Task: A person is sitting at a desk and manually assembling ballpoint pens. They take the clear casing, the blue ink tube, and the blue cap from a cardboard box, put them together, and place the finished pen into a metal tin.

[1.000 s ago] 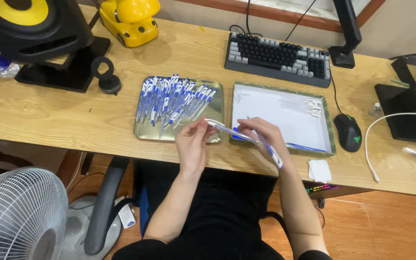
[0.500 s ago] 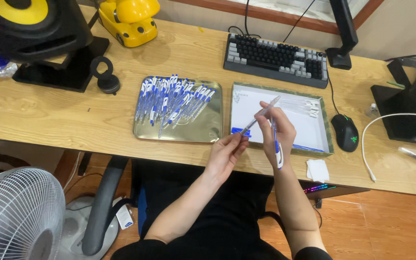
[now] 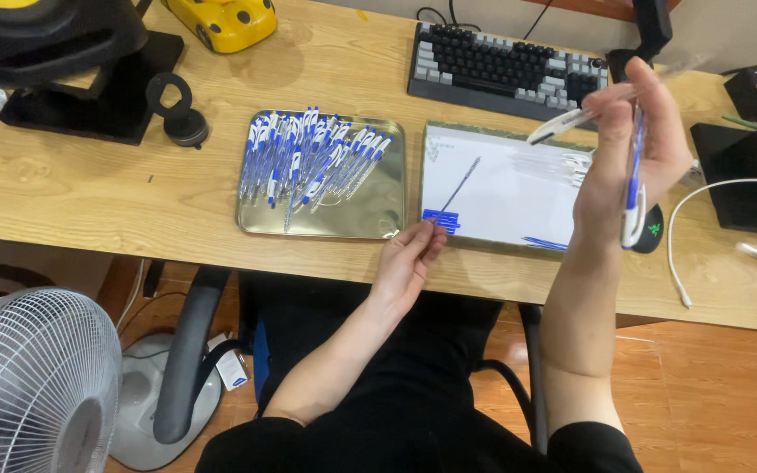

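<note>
My right hand (image 3: 637,131) is raised over the right side of the desk. It grips a clear-white pen barrel (image 3: 567,121) and a blue-and-white pen (image 3: 632,197) that hangs down along the palm. My left hand (image 3: 406,261) rests at the desk's front edge and pinches the lower end of a thin pen refill (image 3: 463,186), which slants up over the white-lined tray (image 3: 501,197). That tray holds small blue parts (image 3: 441,220) at its near left corner and clear parts near its right side. A metal tray (image 3: 326,226) to the left carries several blue-and-white pens (image 3: 313,162).
A dark keyboard (image 3: 505,68) lies behind the trays. A mouse (image 3: 652,229) and a white cable (image 3: 685,241) are at the right. A yellow toy car (image 3: 221,17), a black speaker stand (image 3: 89,88) and a black round object (image 3: 181,118) are back left. A fan (image 3: 28,385) stands on the floor.
My right hand has risen up and to the right with the pen barrel. My left hand has dropped to the desk edge, now holding the thin refill apart from the barrel.
</note>
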